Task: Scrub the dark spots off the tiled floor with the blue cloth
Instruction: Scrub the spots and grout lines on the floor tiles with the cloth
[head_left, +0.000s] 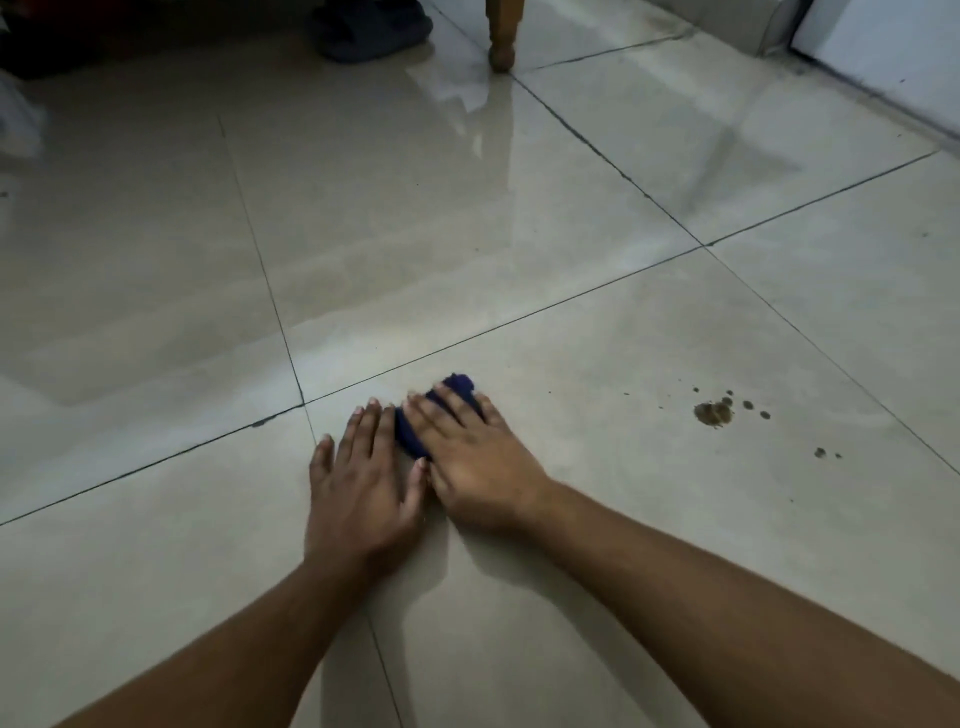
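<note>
A small dark blue cloth (410, 434) lies bunched on the glossy beige tiled floor (467, 234), near a crossing of grout lines. My right hand (475, 460) lies flat on top of it with straight fingers, pressing it down and hiding most of it. Just left of the cloth, my left hand (363, 478) rests flat on the tile, its fingers spread and touching the cloth's edge. A cluster of dark brown spots (714, 414) sits on the same tile, well to the right of both hands, and smaller spots (821, 452) lie farther right.
A wooden furniture leg (501, 41) stands at the top centre. A dark slipper (374, 28) lies to its left. A white wall or door base (883, 57) runs along the top right. Dark objects sit at the top left corner.
</note>
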